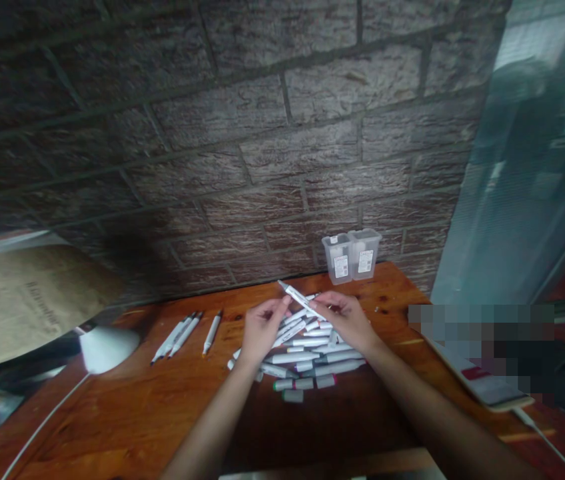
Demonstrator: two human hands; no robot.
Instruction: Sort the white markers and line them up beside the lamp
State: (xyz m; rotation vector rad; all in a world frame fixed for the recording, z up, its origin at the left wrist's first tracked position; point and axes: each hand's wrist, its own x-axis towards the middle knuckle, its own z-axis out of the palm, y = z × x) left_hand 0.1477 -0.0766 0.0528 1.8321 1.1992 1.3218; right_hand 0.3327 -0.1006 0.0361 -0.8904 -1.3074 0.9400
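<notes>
Both my hands meet over a pile of white-barrelled markers (pixel 312 357) on the wooden table (pixel 127 413). My right hand (pixel 345 319) is closed round one marker (pixel 298 297), which points up and to the left. My left hand (pixel 262 325) pinches the same marker near its middle. Loose caps (pixel 292 396) lie at the near side of the pile. Several more markers (pixel 182 335) lie in a row to the left, apart from the pile.
Two clear plastic boxes (pixel 351 255) stand at the back by the brick wall. A white lamp head (pixel 107 347) with its cord sits at the left under a brown paper bag (pixel 22 300). A phone on a cable (pixel 482 383) lies at the right.
</notes>
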